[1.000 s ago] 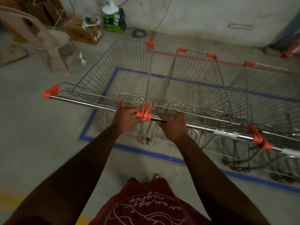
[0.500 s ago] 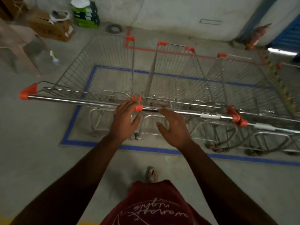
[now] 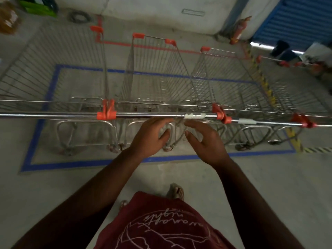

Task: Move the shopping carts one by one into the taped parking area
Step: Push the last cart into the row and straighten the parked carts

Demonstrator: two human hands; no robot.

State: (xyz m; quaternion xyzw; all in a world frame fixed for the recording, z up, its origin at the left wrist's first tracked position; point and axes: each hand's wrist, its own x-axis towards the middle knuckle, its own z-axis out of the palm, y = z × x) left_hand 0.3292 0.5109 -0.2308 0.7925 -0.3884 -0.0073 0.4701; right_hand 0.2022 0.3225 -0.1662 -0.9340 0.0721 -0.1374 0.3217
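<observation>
Several wire shopping carts stand side by side inside a blue taped rectangle (image 3: pixel 84 164) on the concrete floor. The leftmost cart (image 3: pixel 53 81) and the middle cart (image 3: pixel 154 72) have orange corner caps. Their steel handle bars (image 3: pixel 147 115) run in a line across the view, joined by orange end caps (image 3: pixel 106 115). My left hand (image 3: pixel 150 136) and my right hand (image 3: pixel 204 141) hover just below the middle cart's bar with fingers spread, holding nothing.
A red taped outline (image 3: pixel 154 46) lies behind the carts near the wall. A fire extinguisher (image 3: pixel 239 30) stands at the back right beside a blue shutter (image 3: pixel 294 20). Yellow-black hazard tape (image 3: pixel 262 81) runs along the right. Green boxes (image 3: pixel 36 5) sit far left.
Both hands have let go of the handle bar and opened. They now sit further right, below the middle cart's bar, as my view has shifted right and stepped back.
</observation>
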